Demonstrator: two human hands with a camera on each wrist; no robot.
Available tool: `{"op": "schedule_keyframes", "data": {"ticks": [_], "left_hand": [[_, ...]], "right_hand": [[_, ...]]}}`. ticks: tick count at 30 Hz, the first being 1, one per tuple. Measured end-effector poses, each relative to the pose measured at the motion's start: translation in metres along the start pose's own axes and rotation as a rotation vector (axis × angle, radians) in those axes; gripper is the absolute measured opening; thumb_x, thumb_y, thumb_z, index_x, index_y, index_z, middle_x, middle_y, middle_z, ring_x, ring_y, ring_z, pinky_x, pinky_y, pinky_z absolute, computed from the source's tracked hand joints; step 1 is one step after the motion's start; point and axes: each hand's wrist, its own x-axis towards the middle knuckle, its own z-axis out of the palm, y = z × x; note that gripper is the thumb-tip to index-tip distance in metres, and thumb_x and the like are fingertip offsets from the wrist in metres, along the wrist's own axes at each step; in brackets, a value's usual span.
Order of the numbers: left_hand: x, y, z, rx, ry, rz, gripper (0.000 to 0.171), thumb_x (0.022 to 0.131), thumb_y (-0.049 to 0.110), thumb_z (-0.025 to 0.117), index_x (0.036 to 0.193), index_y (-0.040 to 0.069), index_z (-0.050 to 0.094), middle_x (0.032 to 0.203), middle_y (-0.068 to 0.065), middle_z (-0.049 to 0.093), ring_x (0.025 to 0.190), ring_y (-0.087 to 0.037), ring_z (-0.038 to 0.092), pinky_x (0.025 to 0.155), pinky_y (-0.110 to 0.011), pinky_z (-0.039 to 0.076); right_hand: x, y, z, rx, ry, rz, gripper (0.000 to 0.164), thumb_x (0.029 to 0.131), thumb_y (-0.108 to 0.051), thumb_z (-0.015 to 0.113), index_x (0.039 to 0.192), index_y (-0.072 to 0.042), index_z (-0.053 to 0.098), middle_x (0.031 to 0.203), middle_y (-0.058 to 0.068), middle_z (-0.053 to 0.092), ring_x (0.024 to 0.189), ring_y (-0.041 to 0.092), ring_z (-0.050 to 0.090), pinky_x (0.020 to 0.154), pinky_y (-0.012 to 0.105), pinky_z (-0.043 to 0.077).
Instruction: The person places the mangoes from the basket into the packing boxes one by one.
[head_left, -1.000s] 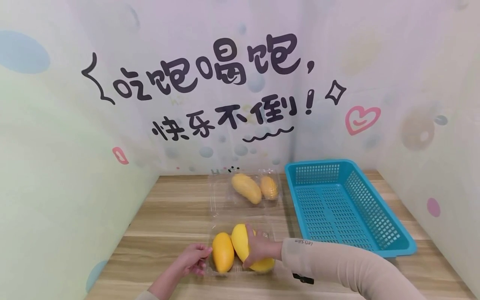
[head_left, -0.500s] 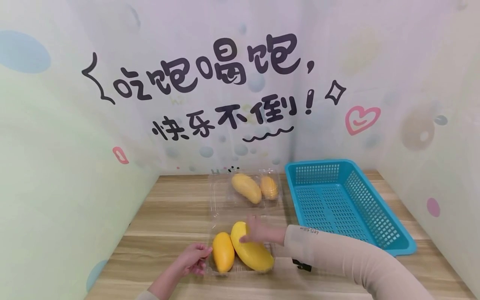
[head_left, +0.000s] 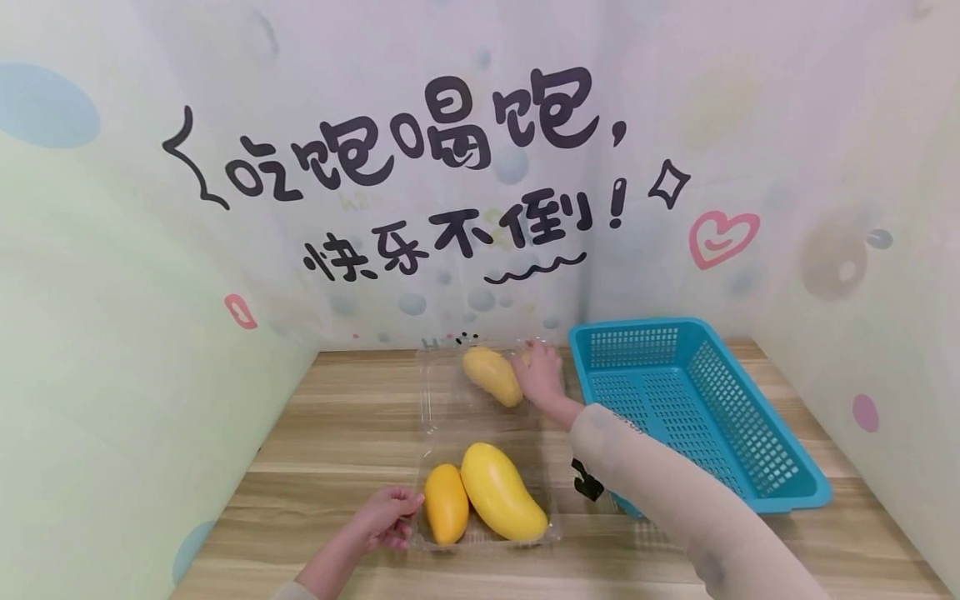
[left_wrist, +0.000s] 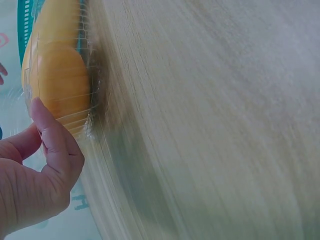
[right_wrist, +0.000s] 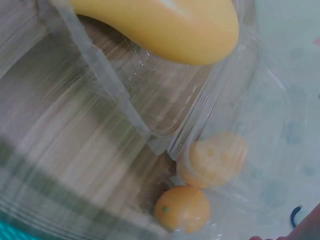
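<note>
A clear plastic clamshell container [head_left: 442, 404] lies unfolded on the table. Its near half holds two yellow mangoes, a smaller one [head_left: 447, 504] and a larger one [head_left: 504, 492]. My left hand [head_left: 390, 517] pinches the left rim near the front corner. At the far lid, my right hand [head_left: 540, 375] reaches to the right side, thumb apart from the fingers; contact with the lid is unclear. Beside it, a pale yellow mango [head_left: 491, 377] shows through the plastic. My hand mostly covers a small orange fruit with a green spot [right_wrist: 182, 209] there.
A blue perforated basket [head_left: 806, 492] stands to the right of the container, partly behind my right sleeve. The wood-grain table [head_left: 337, 433] meets a printed backdrop [head_left: 390, 317] just behind the lid. A black object [head_left: 587, 481] hangs beneath the right wrist.
My right hand has left the larger mango in the near half and moved away from me to the far lid. The left hand stays on the container's rim.
</note>
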Motion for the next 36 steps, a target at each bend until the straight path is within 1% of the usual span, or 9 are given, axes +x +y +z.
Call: {"op": "schedule_keyframes", "data": {"ticks": [5, 12, 16, 23, 26, 28, 30, 33, 36], "left_hand": [[0.0, 0.0, 0.0, 0.002, -0.002, 0.002, 0.017, 0.093, 0.019, 0.052, 0.079, 0.01, 0.047, 0.066, 0.004, 0.046, 0.049, -0.003, 0.045, 0.044, -0.015, 0.047], [0.0, 0.0, 0.0, -0.013, -0.008, 0.002, 0.014, 0.092, 0.019, 0.054, 0.084, 0.008, 0.049, 0.068, 0.003, 0.047, 0.051, -0.003, 0.047, 0.044, -0.016, 0.048], [0.001, -0.001, -0.003, -0.037, -0.016, 0.012, 0.015, 0.09, 0.02, 0.056, 0.089, 0.006, 0.049, 0.072, 0.002, 0.049, 0.053, -0.004, 0.049, 0.045, -0.017, 0.049], [0.002, 0.0, -0.007, -0.079, -0.028, 0.023, 0.018, 0.09, 0.013, 0.055, 0.101, 0.0, 0.048, 0.077, 0.0, 0.051, 0.057, -0.006, 0.051, 0.048, -0.02, 0.05], [0.003, 0.0, -0.008, -0.087, -0.027, 0.018, 0.019, 0.09, 0.01, 0.054, 0.104, -0.001, 0.047, 0.078, 0.0, 0.052, 0.059, -0.007, 0.052, 0.049, -0.02, 0.051], [0.003, 0.001, -0.008, -0.091, -0.026, 0.017, 0.019, 0.09, 0.009, 0.053, 0.105, -0.002, 0.047, 0.079, 0.0, 0.052, 0.06, -0.007, 0.053, 0.05, -0.02, 0.051], [0.003, 0.001, -0.008, -0.098, -0.026, 0.019, 0.019, 0.09, 0.008, 0.052, 0.105, -0.002, 0.046, 0.08, -0.001, 0.053, 0.06, -0.007, 0.053, 0.05, -0.02, 0.051], [0.003, 0.002, -0.008, -0.102, -0.025, 0.024, 0.02, 0.09, 0.008, 0.051, 0.106, -0.003, 0.045, 0.081, -0.001, 0.053, 0.062, -0.008, 0.053, 0.051, -0.021, 0.051], [0.004, 0.003, -0.008, -0.096, -0.023, 0.03, 0.02, 0.091, 0.007, 0.05, 0.107, -0.004, 0.045, 0.081, -0.002, 0.053, 0.063, -0.009, 0.053, 0.052, -0.021, 0.052]], "right_hand": [[0.01, 0.012, 0.002, 0.16, -0.02, 0.15, 0.054, 0.095, -0.027, 0.043, 0.139, -0.001, 0.026, 0.142, 0.021, 0.026, 0.131, 0.038, 0.024, 0.108, 0.05, 0.023], [0.014, 0.024, 0.007, 0.239, -0.024, 0.261, 0.051, 0.096, -0.025, 0.038, 0.139, -0.001, 0.027, 0.137, 0.023, 0.035, 0.125, 0.037, 0.035, 0.104, 0.048, 0.031], [0.02, 0.038, 0.011, 0.269, -0.021, 0.27, 0.048, 0.096, -0.025, 0.038, 0.138, -0.002, 0.031, 0.136, 0.021, 0.039, 0.122, 0.035, 0.039, 0.102, 0.046, 0.034], [0.115, 0.167, 0.096, 0.257, 0.046, 0.216, 0.062, 0.09, -0.053, 0.041, 0.135, -0.011, 0.039, 0.136, 0.016, 0.042, 0.121, 0.035, 0.04, 0.096, 0.048, 0.038], [0.127, 0.182, 0.102, 0.275, 0.017, 0.208, 0.062, 0.091, -0.052, 0.041, 0.138, -0.012, 0.037, 0.14, 0.015, 0.039, 0.126, 0.035, 0.037, 0.101, 0.048, 0.035], [0.12, 0.172, 0.096, 0.279, 0.031, 0.202, 0.058, 0.092, -0.048, 0.04, 0.136, -0.009, 0.04, 0.133, 0.016, 0.046, 0.12, 0.034, 0.044, 0.095, 0.045, 0.04], [0.099, 0.145, 0.077, 0.331, 0.02, 0.199, 0.058, 0.092, -0.049, 0.042, 0.133, -0.008, 0.044, 0.124, 0.015, 0.053, 0.111, 0.03, 0.05, 0.09, 0.041, 0.044], [0.058, 0.085, 0.042, 0.41, 0.004, 0.252, 0.05, 0.095, -0.042, 0.039, 0.126, -0.004, 0.048, 0.111, 0.016, 0.056, 0.096, 0.028, 0.053, 0.077, 0.04, 0.046], [0.03, 0.038, 0.012, 0.464, -0.052, 0.314, 0.045, 0.097, -0.034, 0.033, 0.124, -0.001, 0.047, 0.115, 0.019, 0.052, 0.099, 0.03, 0.049, 0.079, 0.041, 0.045]]}}
